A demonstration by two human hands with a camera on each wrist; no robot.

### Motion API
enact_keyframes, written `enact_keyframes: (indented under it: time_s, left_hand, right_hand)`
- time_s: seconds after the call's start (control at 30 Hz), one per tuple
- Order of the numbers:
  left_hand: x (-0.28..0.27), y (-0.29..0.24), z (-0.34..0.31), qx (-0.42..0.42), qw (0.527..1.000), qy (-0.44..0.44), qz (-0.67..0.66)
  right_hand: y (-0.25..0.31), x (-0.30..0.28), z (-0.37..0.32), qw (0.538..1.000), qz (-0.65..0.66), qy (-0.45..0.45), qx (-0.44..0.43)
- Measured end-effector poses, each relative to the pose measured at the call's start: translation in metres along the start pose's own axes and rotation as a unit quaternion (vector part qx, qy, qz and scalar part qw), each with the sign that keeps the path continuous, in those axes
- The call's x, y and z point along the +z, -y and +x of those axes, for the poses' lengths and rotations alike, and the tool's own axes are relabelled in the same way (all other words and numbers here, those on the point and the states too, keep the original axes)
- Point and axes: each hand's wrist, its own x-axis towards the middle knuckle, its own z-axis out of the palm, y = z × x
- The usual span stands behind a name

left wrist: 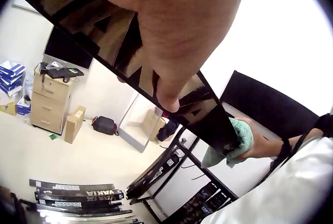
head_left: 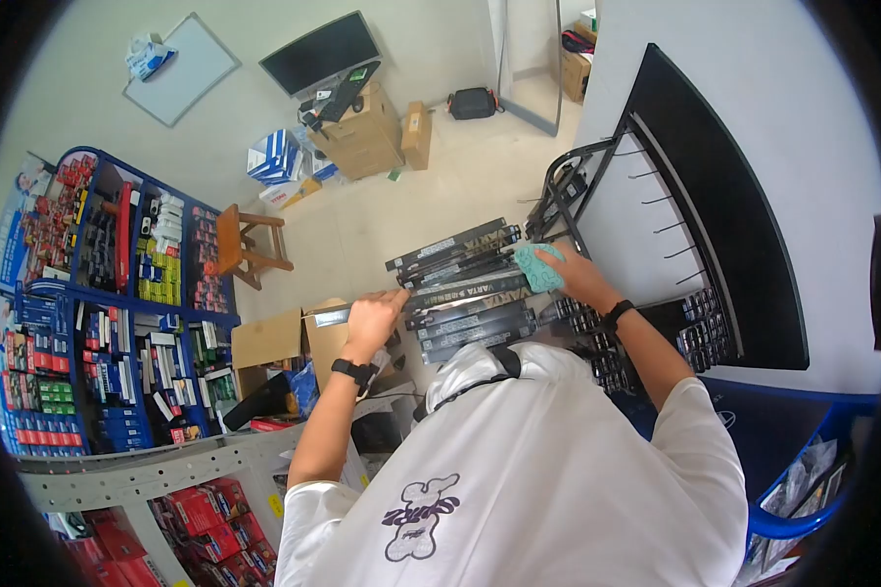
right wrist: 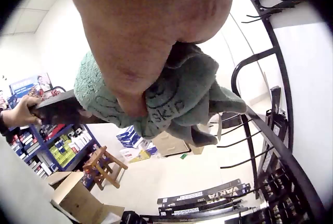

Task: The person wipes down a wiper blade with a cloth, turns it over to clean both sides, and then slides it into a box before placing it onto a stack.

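A long, narrow black box (head_left: 465,290) with VARTA lettering is held level in front of the body. My left hand (head_left: 375,321) grips one end, the thumb (left wrist: 167,96) lying along its face in the left wrist view. At the opposite end my right hand (head_left: 579,278) holds a green cloth (head_left: 538,267) against the box. In the right wrist view the cloth (right wrist: 171,99) is bunched around that end, dark lettering on it, and hides the box's tip. Similar long boxes (head_left: 475,331) lie side by side below on the floor.
A black display rack (head_left: 579,210) with hooks stands at the right. An open cardboard box (head_left: 269,340) sits at the left, near a wooden stool (head_left: 255,247) and stocked blue shelves (head_left: 117,303). A drawer cabinet (head_left: 357,137) stands at the back.
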Motion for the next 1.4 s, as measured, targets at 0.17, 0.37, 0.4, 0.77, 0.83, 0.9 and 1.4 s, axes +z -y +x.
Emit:
enact_keyframes:
  time_s: [0.17,0.37,0.4,0.77,0.83,0.9,1.4]
  left_hand:
    - [-0.008,-0.003,0.004,-0.010,1.000,0.000,-0.001]
    - [-0.005,-0.006,0.021,0.013,0.999,-0.030,0.000]
    - [-0.004,-0.010,0.025,0.018,1.000,-0.024,-0.003]
    - [0.048,-0.024,0.033,0.014,1.000,-0.015,-0.006]
    - [0.045,-0.021,0.033,0.022,0.999,-0.025,-0.037]
    - [0.041,-0.021,0.032,0.019,0.999,-0.021,-0.046]
    - [0.014,0.038,0.018,0.043,0.995,0.023,-0.083]
  right_hand:
    - [0.001,-0.003,0.002,0.999,-0.025,-0.029,-0.038]
    - [0.032,0.000,0.029,0.997,0.007,-0.016,-0.073]
    - [0.042,0.004,0.036,0.996,0.017,-0.017,-0.091]
    - [0.123,0.058,0.070,0.986,0.006,-0.103,-0.131]
    - [0.125,0.056,0.070,0.985,-0.019,-0.116,-0.128]
    - [0.121,0.047,0.067,0.985,-0.050,-0.073,-0.147]
    - [0.051,-0.011,-0.017,0.994,-0.016,0.053,0.093]
